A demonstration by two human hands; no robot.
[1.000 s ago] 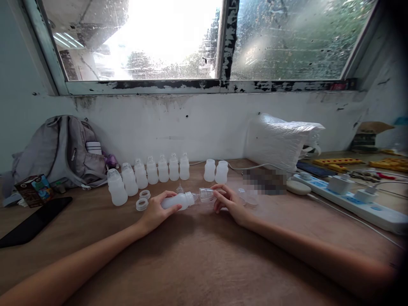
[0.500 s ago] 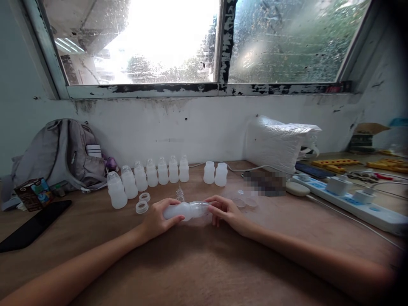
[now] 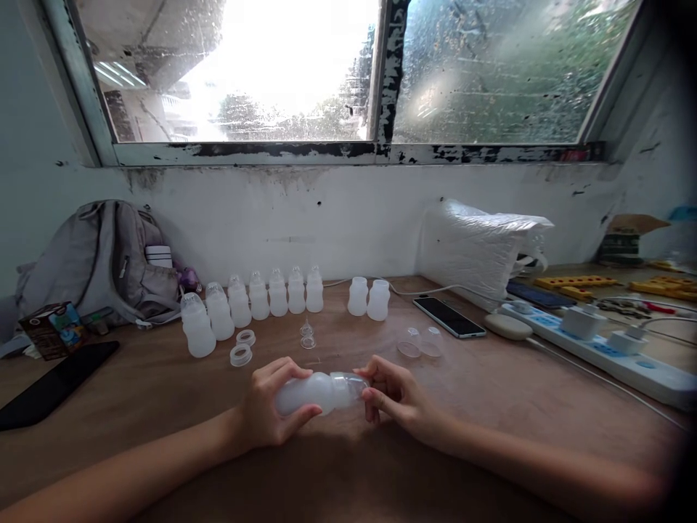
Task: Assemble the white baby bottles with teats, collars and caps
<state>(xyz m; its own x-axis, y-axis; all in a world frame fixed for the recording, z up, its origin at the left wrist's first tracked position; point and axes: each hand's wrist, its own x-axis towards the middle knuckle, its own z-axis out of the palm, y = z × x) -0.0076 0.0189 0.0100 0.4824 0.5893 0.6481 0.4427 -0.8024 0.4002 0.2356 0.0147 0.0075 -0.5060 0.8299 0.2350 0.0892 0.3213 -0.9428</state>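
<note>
A frosted white baby bottle [image 3: 305, 396] lies sideways above the table, its mouth end toward the right. My left hand [image 3: 272, 403] wraps round the bottle's body, thumb in front and fingers behind. At the other end, my right hand [image 3: 389, 392] pinches the clear dome cap [image 3: 348, 390] that sits over the bottle's top. Beyond my hands are two screw rings [image 3: 240, 355], a small group of clear teats [image 3: 308, 338] and two loose clear caps [image 3: 409, 344]. Several capped bottles [image 3: 258, 296] stand in a row behind, with two uncapped bottles [image 3: 358, 296] to their right.
On the left are a grey backpack [image 3: 103, 265], a drink carton [image 3: 53, 330] and a black tablet-like slab [image 3: 59, 385]. To the right lie a phone [image 3: 449, 317], a pale rounded device [image 3: 507, 327] and a power strip [image 3: 604, 356]. A white padded bag [image 3: 471, 250] leans against the wall.
Both hands have come nearer to me with the bottle, uncovering the teats more. The right fingers have curled more tightly round the cap's end.
</note>
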